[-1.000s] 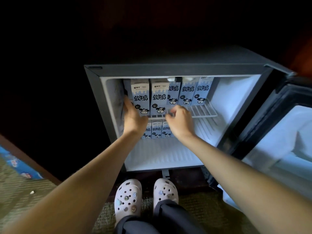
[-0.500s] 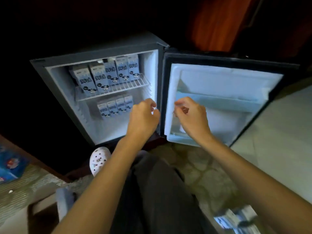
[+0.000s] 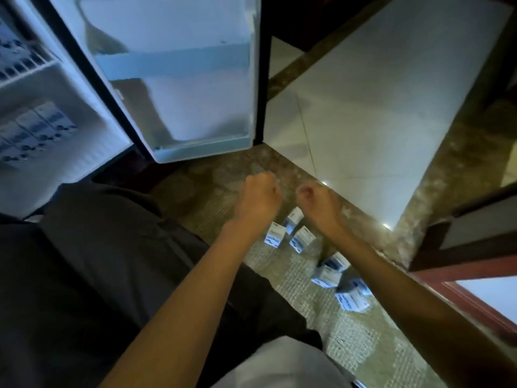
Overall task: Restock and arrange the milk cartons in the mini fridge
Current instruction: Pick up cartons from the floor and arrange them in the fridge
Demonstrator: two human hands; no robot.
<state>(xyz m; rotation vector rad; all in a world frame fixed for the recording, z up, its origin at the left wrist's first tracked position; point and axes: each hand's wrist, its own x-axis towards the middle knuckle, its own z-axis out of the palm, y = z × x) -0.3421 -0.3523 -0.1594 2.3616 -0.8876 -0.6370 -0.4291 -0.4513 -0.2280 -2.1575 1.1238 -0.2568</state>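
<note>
Several blue-and-white milk cartons stand loose on the patterned carpet: one group [image 3: 302,239] lies just below my hands, another group [image 3: 328,271] sits nearer my right forearm. The mini fridge [image 3: 64,88] is open at the far left, blurred, with a row of cartons [image 3: 33,127] on its floor and more cartons [image 3: 14,51] on the wire shelf. Its door [image 3: 181,79] swings wide, white inside. My left hand [image 3: 260,196] and my right hand [image 3: 314,198] hover side by side above the floor cartons, fingers curled, holding nothing.
My bent knee in dark trousers [image 3: 98,261] fills the lower left. A pale tiled floor [image 3: 377,107] with a marble border lies to the right of the door. Dark wooden furniture [image 3: 461,247] stands at the right edge.
My view has swung right and down from the fridge to the carpet. Both hands have left the fridge and come down over the loose cartons on the floor.
</note>
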